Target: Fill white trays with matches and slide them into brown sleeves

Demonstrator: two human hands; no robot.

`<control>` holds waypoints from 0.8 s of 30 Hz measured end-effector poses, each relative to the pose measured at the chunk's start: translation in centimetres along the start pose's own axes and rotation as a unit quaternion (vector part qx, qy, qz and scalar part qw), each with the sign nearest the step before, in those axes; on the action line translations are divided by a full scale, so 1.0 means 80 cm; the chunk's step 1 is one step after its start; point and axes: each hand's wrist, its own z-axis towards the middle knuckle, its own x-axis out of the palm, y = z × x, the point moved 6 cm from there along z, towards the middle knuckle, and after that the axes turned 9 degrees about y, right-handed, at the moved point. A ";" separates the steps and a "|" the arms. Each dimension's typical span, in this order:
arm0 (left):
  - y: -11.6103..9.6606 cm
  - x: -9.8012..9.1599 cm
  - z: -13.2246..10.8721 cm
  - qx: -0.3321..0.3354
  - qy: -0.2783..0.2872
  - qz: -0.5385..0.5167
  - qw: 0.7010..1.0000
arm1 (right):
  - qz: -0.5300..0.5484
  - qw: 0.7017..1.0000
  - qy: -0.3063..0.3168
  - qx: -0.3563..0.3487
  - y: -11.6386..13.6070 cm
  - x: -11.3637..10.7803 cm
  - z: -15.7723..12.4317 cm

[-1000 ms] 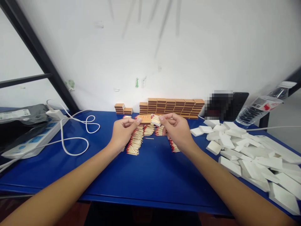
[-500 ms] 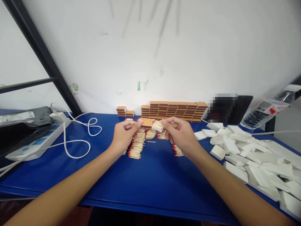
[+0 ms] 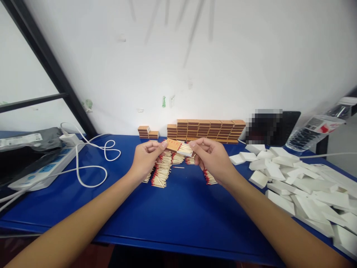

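Note:
My left hand (image 3: 145, 160) pinches the brown sleeve of a matchbox (image 3: 173, 144) above the blue table (image 3: 178, 212). My right hand (image 3: 212, 158) grips the white inner tray (image 3: 185, 149), filled with matches, whose end sits in the sleeve's mouth. Both hands are closed around their parts. Under them lie heaps of red-tipped matches (image 3: 160, 173), with more matches (image 3: 209, 178) below my right wrist.
Stacked brown matchboxes (image 3: 206, 130) line the wall. A pile of white empty trays (image 3: 295, 186) covers the table's right side. A white power strip (image 3: 47, 165) with a looped cable (image 3: 95, 163) lies at the left. A dark phone (image 3: 284, 126) and plastic bags stand at the back right.
The tray in my right hand has slid a little further into the sleeve held by my left. The camera view shifted slightly.

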 end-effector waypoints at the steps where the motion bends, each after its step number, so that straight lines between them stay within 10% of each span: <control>1: 0.000 0.001 -0.001 0.000 0.002 0.000 1.000 | 0.003 1.000 -0.007 -0.003 0.000 -0.001 0.000; 24: -0.001 0.030 -0.014 -0.025 0.102 -0.002 0.994 | 0.015 0.999 -0.046 -0.010 -0.013 0.009 -0.006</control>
